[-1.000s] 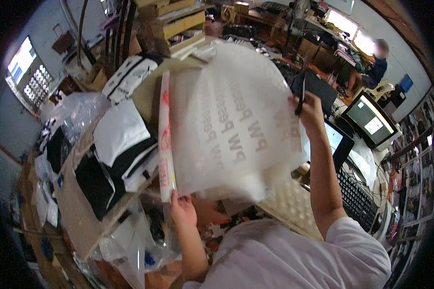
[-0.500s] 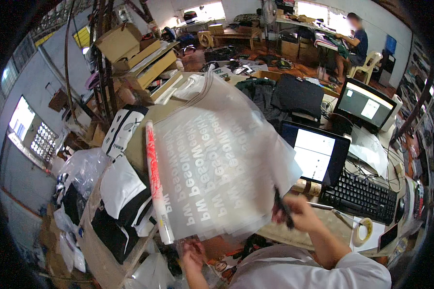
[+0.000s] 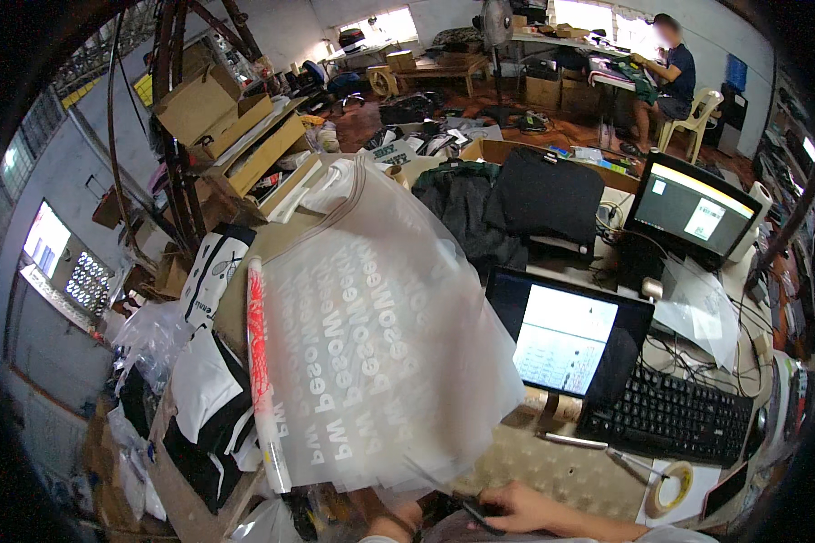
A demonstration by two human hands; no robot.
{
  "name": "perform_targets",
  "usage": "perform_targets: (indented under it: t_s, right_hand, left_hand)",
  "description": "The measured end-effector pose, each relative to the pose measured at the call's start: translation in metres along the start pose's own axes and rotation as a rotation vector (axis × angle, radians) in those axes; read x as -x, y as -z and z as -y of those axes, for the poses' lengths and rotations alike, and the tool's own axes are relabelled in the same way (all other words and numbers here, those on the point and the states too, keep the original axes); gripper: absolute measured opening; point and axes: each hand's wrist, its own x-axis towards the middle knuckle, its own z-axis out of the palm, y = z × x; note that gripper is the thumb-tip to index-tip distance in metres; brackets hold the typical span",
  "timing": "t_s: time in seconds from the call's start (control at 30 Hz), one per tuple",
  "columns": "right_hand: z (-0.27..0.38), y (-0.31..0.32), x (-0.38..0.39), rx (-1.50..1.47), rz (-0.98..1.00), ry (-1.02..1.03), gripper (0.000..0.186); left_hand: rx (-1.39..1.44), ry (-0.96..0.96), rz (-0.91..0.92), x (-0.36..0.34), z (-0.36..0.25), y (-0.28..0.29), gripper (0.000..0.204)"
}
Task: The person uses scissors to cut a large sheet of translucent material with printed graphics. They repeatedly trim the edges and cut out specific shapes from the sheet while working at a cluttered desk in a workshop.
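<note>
A translucent plastic film sheet (image 3: pixel 444 362) with rows of white mirrored lettering lies across the table. Along its left side runs a white and red roll (image 3: pixel 261 389). My right hand (image 3: pixel 516 509) is closed around dark-handled scissors (image 3: pixel 476 512), whose blurred blades point left at the sheet's near edge. Close by on the left, my left hand (image 3: pixel 394 518) is at that same edge, low in the view. Its fingers are mostly hidden by the film and blurred, so their grip does not show.
To the right stand a tablet-like screen (image 3: pixel 566 330), a black keyboard (image 3: pixel 670 412) and a monitor (image 3: pixel 693 208). A tape roll (image 3: pixel 670 489) lies near the right front. Folded dark cloth (image 3: pixel 548 199) sits behind the film. Black-and-white fabric pieces (image 3: pixel 210 389) lie left. A person (image 3: pixel 670 81) sits far back.
My right hand has come down and left with the scissors, away from the sheet's right corner. My left hand has shifted slightly right and lower. The whole view has shifted a little.
</note>
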Motion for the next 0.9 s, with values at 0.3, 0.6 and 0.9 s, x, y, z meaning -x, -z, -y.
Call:
perform_targets:
  t_s: [0.3,0.6,0.9]
  right_hand:
    - [0.008,0.014,-0.001,-0.221,-0.102,-0.037,0.024]
    - [0.012,0.027,-0.006,-0.335,-0.098,-0.127,0.024]
    - [0.013,0.025,-0.008,-0.312,-0.098,-0.141,0.026]
  left_hand:
    - [-0.067,0.026,-0.131,-0.004,-0.003,0.009,0.043]
    - [-0.108,0.023,-0.148,-0.013,-0.006,0.010,0.043]
    - [-0.116,0.011,-0.148,-0.009,-0.008,0.019,0.044]
